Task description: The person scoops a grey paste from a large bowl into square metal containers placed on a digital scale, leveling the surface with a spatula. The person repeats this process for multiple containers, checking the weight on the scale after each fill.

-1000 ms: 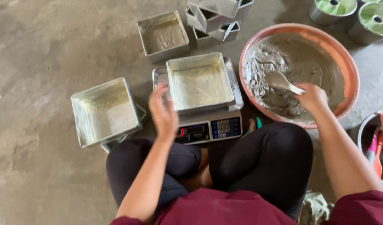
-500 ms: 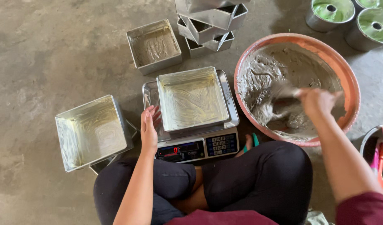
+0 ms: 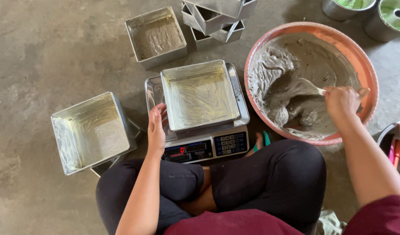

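I sit cross-legged on a concrete floor. A greased square metal pan (image 3: pixel 200 93) rests on a digital scale (image 3: pixel 204 146) in front of me. My left hand (image 3: pixel 156 129) lies flat against the scale's left edge, beside the pan, holding nothing. My right hand (image 3: pixel 342 101) grips the handle of a ladle (image 3: pixel 302 86) sunk in grey batter (image 3: pixel 291 74) inside a large orange basin (image 3: pixel 365 69) at the right.
Another greased square pan (image 3: pixel 93 132) sits on the floor at my left. A pan with grey batter (image 3: pixel 156 35) stands behind the scale, next to stacked empty pans (image 3: pixel 217 15). Round tins of green batter (image 3: pixel 391 17) are at the far right; a tub of utensils (image 3: pixel 395 146) is near my right arm.
My left hand dropped from above the scale's display to its left edge. My right hand pushed the ladle deeper into the batter. The view shifted slightly.
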`<action>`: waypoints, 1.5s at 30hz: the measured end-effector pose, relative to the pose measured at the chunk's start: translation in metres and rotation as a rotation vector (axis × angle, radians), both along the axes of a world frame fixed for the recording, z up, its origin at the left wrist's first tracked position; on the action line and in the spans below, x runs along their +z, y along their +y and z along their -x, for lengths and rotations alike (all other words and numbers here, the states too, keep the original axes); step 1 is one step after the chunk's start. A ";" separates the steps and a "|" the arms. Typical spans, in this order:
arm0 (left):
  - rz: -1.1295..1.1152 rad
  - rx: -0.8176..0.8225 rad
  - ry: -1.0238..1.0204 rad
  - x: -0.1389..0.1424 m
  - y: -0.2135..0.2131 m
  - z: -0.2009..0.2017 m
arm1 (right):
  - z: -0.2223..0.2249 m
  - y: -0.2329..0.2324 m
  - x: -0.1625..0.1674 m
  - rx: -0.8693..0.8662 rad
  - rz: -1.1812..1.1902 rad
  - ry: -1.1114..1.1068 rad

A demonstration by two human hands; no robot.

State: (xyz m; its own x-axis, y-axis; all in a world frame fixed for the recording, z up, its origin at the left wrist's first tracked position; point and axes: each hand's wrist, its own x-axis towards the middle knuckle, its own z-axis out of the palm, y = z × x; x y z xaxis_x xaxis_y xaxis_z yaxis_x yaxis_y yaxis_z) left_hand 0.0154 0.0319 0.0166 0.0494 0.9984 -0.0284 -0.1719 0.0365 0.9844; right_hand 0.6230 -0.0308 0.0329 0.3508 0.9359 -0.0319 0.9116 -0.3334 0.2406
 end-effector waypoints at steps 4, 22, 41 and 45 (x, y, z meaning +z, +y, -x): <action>-0.005 -0.017 -0.002 0.000 0.001 -0.001 | 0.020 0.000 -0.040 -0.024 0.021 0.256; -0.003 0.004 0.018 0.008 -0.004 -0.003 | 0.046 -0.018 -0.011 0.272 -0.132 0.196; 0.003 0.022 0.097 0.007 -0.002 -0.010 | 0.095 0.020 -0.035 -0.566 -0.015 1.995; -0.018 0.028 0.080 0.000 0.001 -0.011 | 0.105 0.030 0.008 -0.654 -0.498 1.746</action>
State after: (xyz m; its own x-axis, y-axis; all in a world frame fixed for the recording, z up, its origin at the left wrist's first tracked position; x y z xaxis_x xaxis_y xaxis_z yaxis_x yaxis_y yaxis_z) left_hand 0.0268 0.0327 0.0166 0.0194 0.9997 -0.0135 -0.0935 0.0152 0.9955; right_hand 0.5184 -0.0010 0.0410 0.4773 0.7267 -0.4941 -0.2738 -0.4112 -0.8694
